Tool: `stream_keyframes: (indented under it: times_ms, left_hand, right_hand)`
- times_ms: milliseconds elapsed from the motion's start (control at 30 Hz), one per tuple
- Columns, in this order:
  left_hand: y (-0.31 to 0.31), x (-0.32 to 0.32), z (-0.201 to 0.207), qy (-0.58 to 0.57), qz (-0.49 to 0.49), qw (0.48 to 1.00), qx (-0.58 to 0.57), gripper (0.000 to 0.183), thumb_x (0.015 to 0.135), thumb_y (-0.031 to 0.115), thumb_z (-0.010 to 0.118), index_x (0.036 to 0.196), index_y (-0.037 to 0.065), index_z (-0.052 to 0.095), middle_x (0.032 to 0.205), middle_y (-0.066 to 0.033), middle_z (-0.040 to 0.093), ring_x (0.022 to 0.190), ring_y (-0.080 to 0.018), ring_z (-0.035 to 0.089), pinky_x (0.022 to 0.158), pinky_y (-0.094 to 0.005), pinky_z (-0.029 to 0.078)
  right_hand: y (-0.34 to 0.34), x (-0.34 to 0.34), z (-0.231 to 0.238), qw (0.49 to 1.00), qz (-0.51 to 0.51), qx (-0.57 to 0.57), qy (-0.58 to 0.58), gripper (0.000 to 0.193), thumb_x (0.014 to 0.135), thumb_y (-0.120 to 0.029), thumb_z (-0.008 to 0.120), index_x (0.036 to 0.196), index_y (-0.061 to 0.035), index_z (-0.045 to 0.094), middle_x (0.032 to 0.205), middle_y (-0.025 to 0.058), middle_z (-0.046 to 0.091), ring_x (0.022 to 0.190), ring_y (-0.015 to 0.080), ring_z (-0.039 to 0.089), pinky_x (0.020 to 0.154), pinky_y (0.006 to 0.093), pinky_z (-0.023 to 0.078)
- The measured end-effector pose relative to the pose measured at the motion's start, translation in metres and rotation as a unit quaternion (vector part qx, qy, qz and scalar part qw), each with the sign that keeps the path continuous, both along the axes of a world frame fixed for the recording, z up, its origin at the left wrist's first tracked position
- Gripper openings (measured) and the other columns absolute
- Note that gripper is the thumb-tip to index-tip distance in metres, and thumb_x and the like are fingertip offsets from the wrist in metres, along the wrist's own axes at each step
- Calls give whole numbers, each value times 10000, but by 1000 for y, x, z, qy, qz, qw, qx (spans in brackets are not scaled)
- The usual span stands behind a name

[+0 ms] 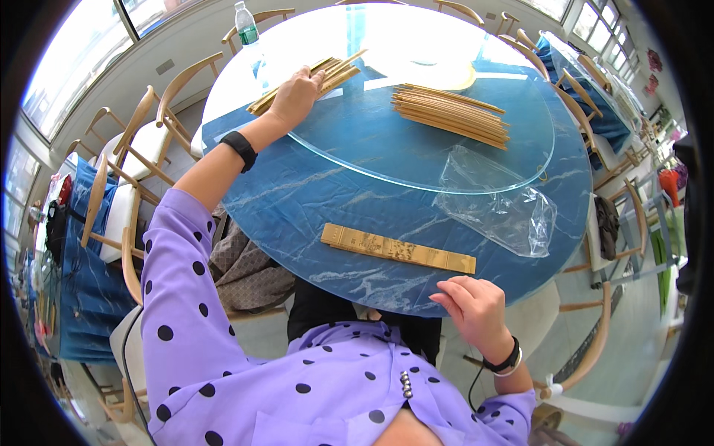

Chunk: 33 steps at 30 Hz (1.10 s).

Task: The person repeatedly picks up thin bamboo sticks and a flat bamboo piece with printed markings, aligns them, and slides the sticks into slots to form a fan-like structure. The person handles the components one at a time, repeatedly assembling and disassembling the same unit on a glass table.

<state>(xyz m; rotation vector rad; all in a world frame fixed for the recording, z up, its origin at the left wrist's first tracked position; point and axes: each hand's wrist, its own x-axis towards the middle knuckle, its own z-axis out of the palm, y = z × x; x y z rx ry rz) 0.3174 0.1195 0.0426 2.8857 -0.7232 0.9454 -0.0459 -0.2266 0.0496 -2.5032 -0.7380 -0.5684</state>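
My left hand reaches across the table to a loose pile of narrow gold paper sleeves, its fingers closed over some of them. Close to the front edge, my right hand hovers with curled fingers drawn together and nothing visible in them. Just beyond it, a flat gold chopstick sleeve with dark print lies slantwise on the blue tabletop. Farther back on the right is a stack of thin tan chopsticks, lying side by side. My left palm and part of the sleeve pile are hidden from view.
A glass turntable covers much of the round blue table. Crumpled clear plastic bag lies across its right rim. A plastic bottle stands at the back left. Wooden chairs surround the table.
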Motion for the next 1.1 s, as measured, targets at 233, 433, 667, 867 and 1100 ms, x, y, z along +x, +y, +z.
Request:
stream_keyframes:
  times_ms: [233, 433, 667, 867, 1100]
  left_hand:
    - [-1, 53, -48, -39, 90, 990, 97, 428, 951, 280, 620, 1310, 48, 628, 1180, -136, 595, 1108, -289, 595, 861, -376, 570]
    - [4, 51, -49, -43, 90, 991, 87, 423, 933, 327, 653, 1240, 36, 647, 1149, -118, 582, 1140, -285, 545, 945, -409, 512]
    - [-18, -31, -15, 35, 18, 999, -14, 487, 937, 312, 680, 1295, -11, 615, 1183, -156, 571, 1174, -319, 514, 1039, -429, 433]
    - [-34, -193, 16, 162, -135, 967, -142, 438, 899, 174, 720, 1263, -44, 609, 1200, -162, 574, 1139, -325, 518, 1003, -421, 447]
    - [-45, -293, -17, 243, -138, 917, -285, 366, 865, 68, 722, 1211, -12, 637, 1168, -153, 604, 1098, -343, 544, 950, -419, 466]
  right_hand:
    - [-39, 46, 24, 996, -49, -63, 36, 193, 824, -188, 790, 893, -39, 689, 805, 80, 682, 663, 281, 663, 580, 365, 518]
    - [-56, 140, 30, 994, -31, -107, 18, 168, 868, -186, 744, 908, -34, 682, 879, 94, 655, 821, 301, 669, 701, 384, 551]
    - [-68, 263, 9, 968, -55, -220, -104, 188, 889, -201, 714, 918, -17, 695, 970, 127, 658, 1018, 299, 641, 869, 400, 554]
    - [-64, 297, -9, 956, -70, -274, -74, 232, 923, -248, 673, 905, -18, 692, 977, 137, 658, 1029, 306, 640, 893, 405, 541]
    - [-58, 302, -10, 957, -83, -275, -32, 248, 892, -248, 710, 949, -11, 666, 1023, 151, 639, 1038, 321, 629, 900, 415, 526]
